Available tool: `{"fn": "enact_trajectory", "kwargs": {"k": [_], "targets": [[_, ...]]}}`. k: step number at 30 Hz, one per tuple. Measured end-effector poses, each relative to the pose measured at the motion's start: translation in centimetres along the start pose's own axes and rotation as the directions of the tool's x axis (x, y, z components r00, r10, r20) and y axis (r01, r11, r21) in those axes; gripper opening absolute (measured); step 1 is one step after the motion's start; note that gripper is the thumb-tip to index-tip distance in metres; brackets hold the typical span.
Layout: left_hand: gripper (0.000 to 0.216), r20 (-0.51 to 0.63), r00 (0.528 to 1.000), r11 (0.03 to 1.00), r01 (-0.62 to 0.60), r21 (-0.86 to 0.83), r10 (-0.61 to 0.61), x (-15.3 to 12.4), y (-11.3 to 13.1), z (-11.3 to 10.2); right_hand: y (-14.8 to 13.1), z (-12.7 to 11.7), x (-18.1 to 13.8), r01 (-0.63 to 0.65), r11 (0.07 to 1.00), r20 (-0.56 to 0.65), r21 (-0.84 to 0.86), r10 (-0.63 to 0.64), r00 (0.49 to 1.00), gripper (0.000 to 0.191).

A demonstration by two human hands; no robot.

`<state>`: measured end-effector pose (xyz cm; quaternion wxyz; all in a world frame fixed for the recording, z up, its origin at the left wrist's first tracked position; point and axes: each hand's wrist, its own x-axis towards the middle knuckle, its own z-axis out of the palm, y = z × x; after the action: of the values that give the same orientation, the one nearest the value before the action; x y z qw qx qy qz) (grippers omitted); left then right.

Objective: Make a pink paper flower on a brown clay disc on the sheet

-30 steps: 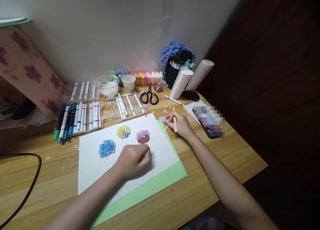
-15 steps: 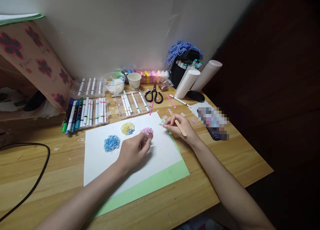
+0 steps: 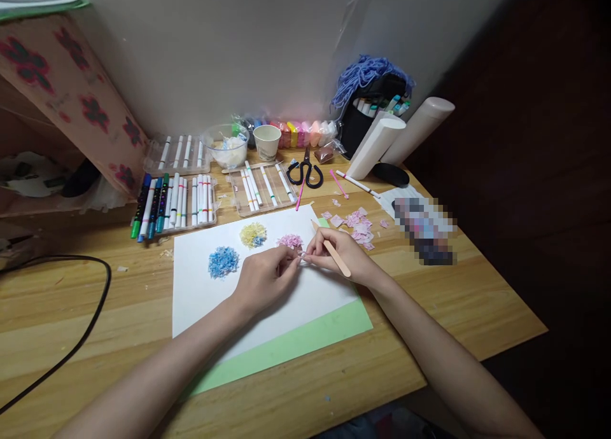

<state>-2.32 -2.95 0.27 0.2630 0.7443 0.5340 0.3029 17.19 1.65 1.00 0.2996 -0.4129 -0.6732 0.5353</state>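
My left hand (image 3: 267,277) rests over a white sheet (image 3: 262,312), its thumb and finger pinched at a small pale scrap of paper (image 3: 301,254). My right hand (image 3: 337,251) meets it there, fingertips closed on the same scrap, with a flat wooden craft stick (image 3: 338,259) tucked across the fingers. Just beyond the fingertips lies a round clump of pink paper bits (image 3: 289,240), partly hidden by the left hand. A yellow clump (image 3: 252,234) with some blue at its edge and a blue clump (image 3: 223,262) sit farther left on the sheet.
Loose pink paper scraps (image 3: 359,226) lie right of the sheet, which overlaps a green sheet (image 3: 296,347). Behind are black-handled scissors (image 3: 305,174), marker trays (image 3: 179,203), a paper cup (image 3: 266,143) and a clear bowl (image 3: 226,149). Two white bottles (image 3: 379,147) stand at right.
My right hand has moved left from the sheet's right edge to meet my left hand, bringing the scrap and craft stick. More pink scraps now show. The view has shifted slightly.
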Motion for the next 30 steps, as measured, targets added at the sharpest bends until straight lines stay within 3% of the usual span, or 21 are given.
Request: {"fn": "enact_trajectory", "kwargs": {"k": [6, 17, 23, 30], "targets": [[0.017, -0.019, 0.999, 0.999, 0.043, 0.001, -0.043, 0.1, 0.2, 0.0, 0.0, 0.3, 0.0, -0.008, 0.999, -0.003, -0.037, 0.007, 1.000, 0.027], [0.018, -0.067, 0.983, 0.983, 0.175, 0.058, -0.171, 0.4, 0.2, 0.2, 0.7, 0.6, 0.3, -0.012, 0.995, -0.135, -0.101, -0.002, 0.991, 0.030], [0.020, -0.097, 0.967, 0.966, 0.245, 0.082, -0.237, 0.8, 0.5, 0.3, -0.5, 0.1, 0.1, 0.096, 0.995, -0.252, 0.040, -0.083, 0.964, 0.035], [0.022, -0.120, 0.962, 0.962, 0.258, 0.094, -0.246, 0.9, 0.6, 0.3, -0.5, 0.2, -0.4, 0.083, 0.995, -0.123, -0.056, -0.090, 0.988, 0.044]]}}
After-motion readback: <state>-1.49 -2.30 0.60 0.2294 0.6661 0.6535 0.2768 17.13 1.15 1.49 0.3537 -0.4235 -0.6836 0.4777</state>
